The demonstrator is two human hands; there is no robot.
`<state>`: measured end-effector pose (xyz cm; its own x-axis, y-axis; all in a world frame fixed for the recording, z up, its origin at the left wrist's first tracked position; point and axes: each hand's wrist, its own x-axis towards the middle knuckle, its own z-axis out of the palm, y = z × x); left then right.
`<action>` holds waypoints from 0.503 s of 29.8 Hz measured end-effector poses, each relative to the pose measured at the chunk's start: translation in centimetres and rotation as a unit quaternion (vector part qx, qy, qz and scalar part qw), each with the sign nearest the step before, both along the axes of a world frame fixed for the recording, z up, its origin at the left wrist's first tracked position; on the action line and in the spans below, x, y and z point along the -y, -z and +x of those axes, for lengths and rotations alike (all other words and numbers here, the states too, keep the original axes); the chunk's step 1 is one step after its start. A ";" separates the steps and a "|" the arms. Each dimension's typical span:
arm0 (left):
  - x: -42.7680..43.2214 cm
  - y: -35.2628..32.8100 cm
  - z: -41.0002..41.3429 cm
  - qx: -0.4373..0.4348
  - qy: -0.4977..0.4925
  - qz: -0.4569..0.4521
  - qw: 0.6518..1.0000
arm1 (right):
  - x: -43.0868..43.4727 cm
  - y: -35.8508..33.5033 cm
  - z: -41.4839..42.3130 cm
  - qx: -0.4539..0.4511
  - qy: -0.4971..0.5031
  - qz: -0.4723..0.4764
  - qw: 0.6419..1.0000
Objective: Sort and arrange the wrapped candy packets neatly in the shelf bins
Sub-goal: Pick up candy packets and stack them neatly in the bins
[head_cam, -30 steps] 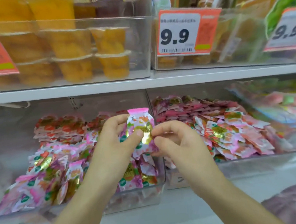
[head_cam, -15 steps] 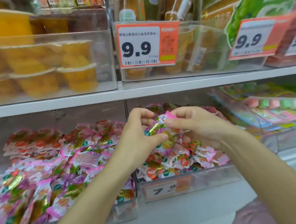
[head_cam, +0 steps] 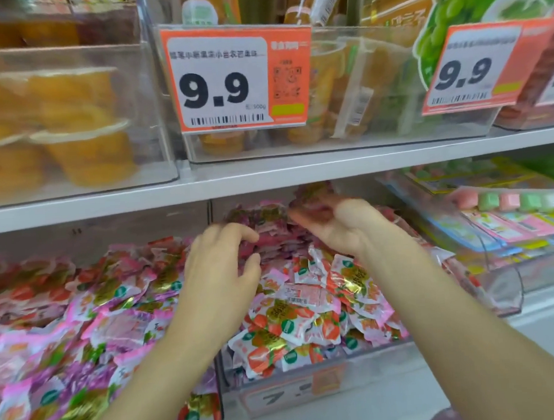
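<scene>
Both hands over the middle clear plastic shelf bin [head_cam: 378,365], heaped w/ crinkly pink-and-white wrapped candy packets [head_cam: 295,310]: red fruit prints, gold foil glints, green dots. Left hand [head_cam: 221,279] hovers above them, fingers loosely curved, grip holding nothing. Right hand [head_cam: 336,228] at the pile's back, blurred; can't tell its grip.

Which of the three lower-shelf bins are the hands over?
The middle bin, holding red-and-white packets; left hand and right hand both hover over it. The left bin holds pinker packets.
</scene>
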<state>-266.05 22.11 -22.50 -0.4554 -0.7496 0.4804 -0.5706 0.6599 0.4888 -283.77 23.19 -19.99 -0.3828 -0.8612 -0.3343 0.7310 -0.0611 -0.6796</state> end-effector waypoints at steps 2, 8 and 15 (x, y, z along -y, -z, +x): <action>0.1 0.1 0.1 -0.003 0.003 0.001 1.000 | 0.5 0.4 0.5 -0.071 -0.055 0.045 0.995; 0.0 0.3 0.2 -0.057 0.003 0.036 0.998 | -0.3 0.5 -0.7 -0.228 -0.060 0.117 0.965; 0.1 0.0 1.2 -0.200 -0.002 0.131 0.971 | -2.5 0.4 0.5 -0.482 -0.137 0.088 0.861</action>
<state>-264.86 22.01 -22.48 -0.2682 -0.8712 0.4112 -0.3025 0.4814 0.8226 -283.26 25.71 -20.43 -0.3456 -0.9319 -0.1103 -0.2067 0.1902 -0.9597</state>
